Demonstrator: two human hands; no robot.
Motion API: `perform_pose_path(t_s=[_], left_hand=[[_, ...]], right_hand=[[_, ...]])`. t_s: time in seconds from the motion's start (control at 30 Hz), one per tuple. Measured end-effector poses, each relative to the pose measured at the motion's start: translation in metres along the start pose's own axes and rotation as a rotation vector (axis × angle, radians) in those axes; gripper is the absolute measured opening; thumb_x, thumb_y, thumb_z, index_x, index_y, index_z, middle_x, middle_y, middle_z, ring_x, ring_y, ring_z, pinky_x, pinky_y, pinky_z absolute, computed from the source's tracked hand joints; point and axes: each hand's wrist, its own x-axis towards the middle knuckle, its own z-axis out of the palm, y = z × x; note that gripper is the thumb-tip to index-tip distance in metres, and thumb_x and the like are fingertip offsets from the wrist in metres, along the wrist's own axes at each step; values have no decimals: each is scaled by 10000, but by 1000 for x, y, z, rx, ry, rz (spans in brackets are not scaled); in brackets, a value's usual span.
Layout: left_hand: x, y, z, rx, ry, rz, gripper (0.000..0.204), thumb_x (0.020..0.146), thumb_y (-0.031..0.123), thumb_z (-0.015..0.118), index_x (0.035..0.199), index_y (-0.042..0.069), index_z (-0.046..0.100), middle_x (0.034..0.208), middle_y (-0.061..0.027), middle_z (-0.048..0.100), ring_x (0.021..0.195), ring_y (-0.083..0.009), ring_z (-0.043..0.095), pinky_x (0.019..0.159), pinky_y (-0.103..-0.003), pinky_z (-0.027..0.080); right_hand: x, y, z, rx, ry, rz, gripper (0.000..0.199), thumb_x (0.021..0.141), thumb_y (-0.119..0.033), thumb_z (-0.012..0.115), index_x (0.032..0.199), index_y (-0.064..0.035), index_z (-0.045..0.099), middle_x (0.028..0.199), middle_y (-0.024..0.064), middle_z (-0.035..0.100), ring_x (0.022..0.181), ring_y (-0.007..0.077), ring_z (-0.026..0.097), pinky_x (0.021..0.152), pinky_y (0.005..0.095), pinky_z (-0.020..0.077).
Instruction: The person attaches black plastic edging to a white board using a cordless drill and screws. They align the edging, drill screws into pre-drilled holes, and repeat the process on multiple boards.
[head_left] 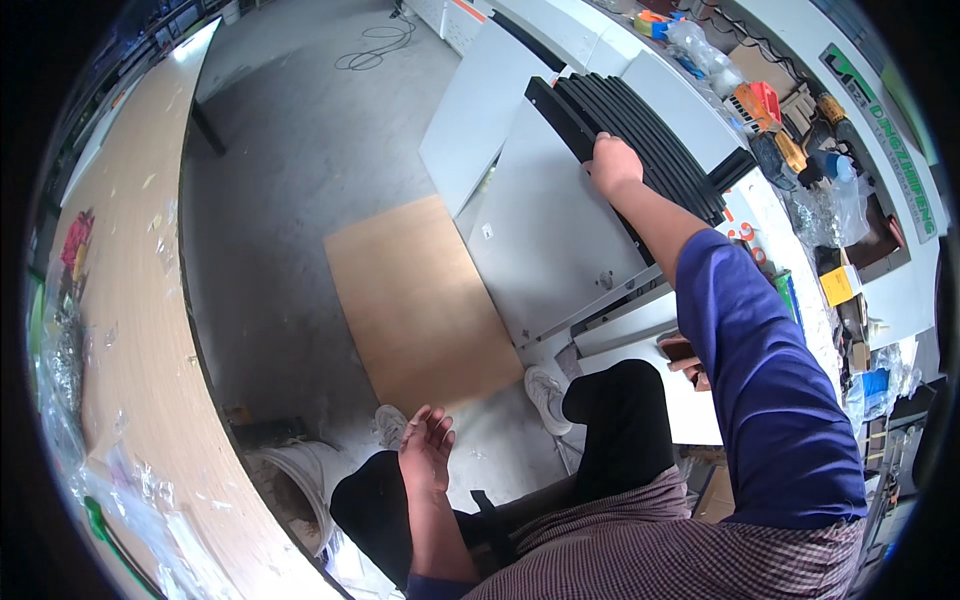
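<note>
Two surfaces frame the scene: a long plywood table (130, 300) curving down the left side, littered with plastic wrap and scraps, and a white table (560, 230) on the right made of flat grey-white panels. Between them lies a dusty concrete floor (290, 170) with a tan board (420, 300) lying flat on it and a coil of cable (375, 45) far back. Beyond the white table, a cluttered bench (800, 130) holds orange and yellow power tools, plastic bags and small boxes.

On the white table sits a stack of black strips (650, 130) — long, thin, slightly ribbed pieces lying side by side, running from the far left toward the near right, with squared ends. The right hand (612, 165), at the end of an arm in a blue sleeve, is stretched out and rests on the near edge of the strips about midway along; its fingers are curled over them, though whether it truly grips a strip or only presses on it I cannot tell. The left hand (427, 445) is released, palm open and fingers loosely spread, hovering above the person's knee in dark trousers, well apart from the strips.

Hard to read — the near ends of the strips pass behind the right forearm, the bench's small items blur toward the rim, and the fisheye edge cuts off both tables.
</note>
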Motion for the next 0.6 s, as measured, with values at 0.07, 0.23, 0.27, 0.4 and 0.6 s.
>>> perform_pose_path(t_s=[0.07,0.23,0.27,0.4,0.6], left_hand=[[0,-1,0,2,-8,-3,274,985,226,481,1205,80,557,1089,-62,644,975,-185,628,822,-328,499],[3,-6,2,34,15,-14,277,987,229,470,1203,76,551,1071,-61,640,972,-183,627,814,-330,502],[4,-8,2,47,13,-14,277,986,226,463,1203,76,548,1071,-61,639,971,-183,627,814,-329,502],[11,-19,3,95,-37,-17,275,983,207,440,1202,74,538,1076,-67,635,962,-184,627,808,-327,501],[9,-49,-2,221,-21,-110,264,971,189,437,1177,70,550,1054,-82,648,919,-206,643,773,-339,516]], right_hand=[[-14,4,2,-266,156,-142,288,814,-139,657,1079,-47,591,1128,131,569,1071,293,577,848,387,513],[-117,6,-20,301,448,-528,213,761,-97,693,929,-31,580,966,152,525,900,303,561,731,391,498],[-153,5,-37,633,225,-501,214,767,-47,695,925,-26,552,903,128,498,830,237,546,729,327,462],[-297,17,-145,1580,-92,-695,190,885,-174,607,808,-11,545,831,86,540,694,174,523,634,306,438],[-378,28,-232,2161,1274,-1744,168,843,-29,581,677,-41,601,654,132,614,520,218,557,637,322,471]])
